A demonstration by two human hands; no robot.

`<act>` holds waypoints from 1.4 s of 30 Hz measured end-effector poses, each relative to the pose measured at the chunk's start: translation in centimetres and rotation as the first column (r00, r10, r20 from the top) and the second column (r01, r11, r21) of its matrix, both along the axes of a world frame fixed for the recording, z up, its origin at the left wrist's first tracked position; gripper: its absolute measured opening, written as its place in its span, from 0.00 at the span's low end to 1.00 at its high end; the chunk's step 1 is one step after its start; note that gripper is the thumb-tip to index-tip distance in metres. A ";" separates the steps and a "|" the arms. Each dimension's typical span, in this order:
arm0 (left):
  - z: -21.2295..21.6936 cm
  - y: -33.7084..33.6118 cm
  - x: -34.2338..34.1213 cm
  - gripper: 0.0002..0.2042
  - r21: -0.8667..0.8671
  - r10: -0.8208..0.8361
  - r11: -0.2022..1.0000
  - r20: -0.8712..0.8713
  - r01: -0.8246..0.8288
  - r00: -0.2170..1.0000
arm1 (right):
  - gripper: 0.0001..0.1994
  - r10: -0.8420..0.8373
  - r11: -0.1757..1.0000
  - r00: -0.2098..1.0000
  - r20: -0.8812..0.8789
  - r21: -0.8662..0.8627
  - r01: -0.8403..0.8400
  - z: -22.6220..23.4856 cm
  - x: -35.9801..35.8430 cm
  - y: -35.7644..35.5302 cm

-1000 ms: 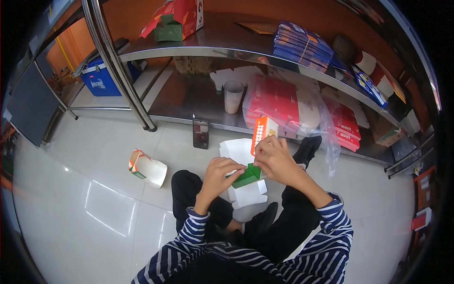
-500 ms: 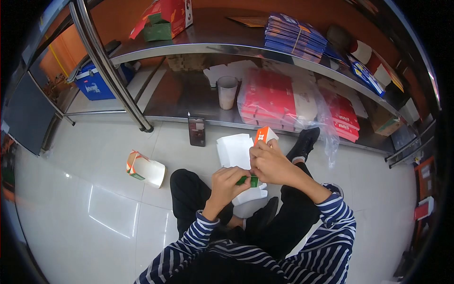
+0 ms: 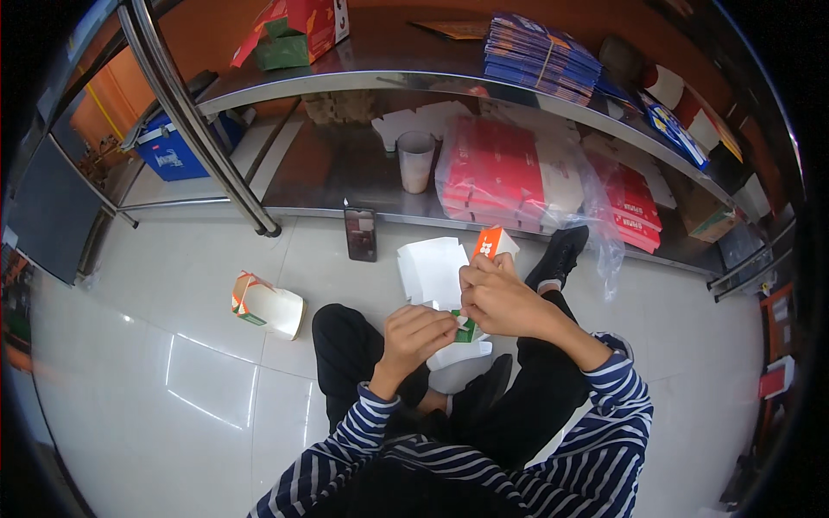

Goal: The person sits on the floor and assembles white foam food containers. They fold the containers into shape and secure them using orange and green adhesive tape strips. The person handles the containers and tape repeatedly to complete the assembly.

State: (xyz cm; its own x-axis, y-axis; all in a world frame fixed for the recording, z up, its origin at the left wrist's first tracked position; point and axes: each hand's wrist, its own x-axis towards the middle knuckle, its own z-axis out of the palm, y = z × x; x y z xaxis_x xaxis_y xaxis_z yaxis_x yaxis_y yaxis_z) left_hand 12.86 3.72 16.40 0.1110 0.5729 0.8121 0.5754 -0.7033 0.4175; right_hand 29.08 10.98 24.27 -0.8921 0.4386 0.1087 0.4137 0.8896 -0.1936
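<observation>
We take the phone (image 3: 360,234), lying dark and flat on the white tile floor (image 3: 173,285) at the foot of the steel shelf (image 3: 345,186), as our landmark. Far left of it, at the shelf's end, sits a blue box (image 3: 173,151). Left and a little nearer to us than the phone, a folded white carton with orange and green trim (image 3: 268,304) lies on its side on the floor. Behind the phone, on the lower shelf, stands a translucent cup (image 3: 415,161).

Nearer to us and just right of the phone, our left hand (image 3: 416,335) is curled, fingertips pinched on the lower edge of a flat white carton blank (image 3: 436,274); a green printed patch shows at that edge. Right of that, our right hand (image 3: 501,298) is closed over the same blank, thumb and fingers clamped where its orange flap (image 3: 490,243) sticks up. The blank sits between both hands above our crossed legs, right of the phone and well clear of it.

Further right, on the lower shelf, bagged stacks of red and white cartons (image 3: 509,177) rest, and a black shoe (image 3: 560,252) lies on the floor below them
</observation>
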 end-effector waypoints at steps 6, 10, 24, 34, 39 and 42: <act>0.5 -0.1 -0.2 0.08 -0.051 0.012 0.999 0.013 -0.012 1.000 | 0.04 0.012 0.999 0.994 -0.108 0.044 -0.007 -0.3 -0.1 -0.2; 0.8 0.0 -0.1 0.07 -0.076 0.000 0.997 0.056 0.005 0.998 | 0.05 0.036 0.996 0.997 -0.070 0.084 -0.030 0.0 -0.4 -0.5; 0.9 -0.3 0.1 0.18 -0.387 0.134 0.922 0.282 -0.016 0.950 | 0.09 0.101 0.971 0.995 -0.003 0.219 -0.098 0.6 -1.1 -1.3; 3.5 -2.0 -8.3 0.29 -0.519 0.210 0.854 0.269 -0.042 0.940 | 0.05 0.150 0.988 0.976 -0.159 0.053 -0.143 1.7 1.4 0.2; -1.3 -0.3 -10.4 0.27 -0.575 0.058 0.815 0.204 0.072 0.977 | 0.06 0.140 0.941 0.880 -0.454 -0.214 -0.260 2.6 2.2 0.9; -1.4 0.8 -7.0 0.29 -0.458 -0.109 0.803 0.516 0.381 0.850 | 0.07 -0.012 0.874 0.787 -0.617 -0.389 -0.292 1.6 3.0 1.9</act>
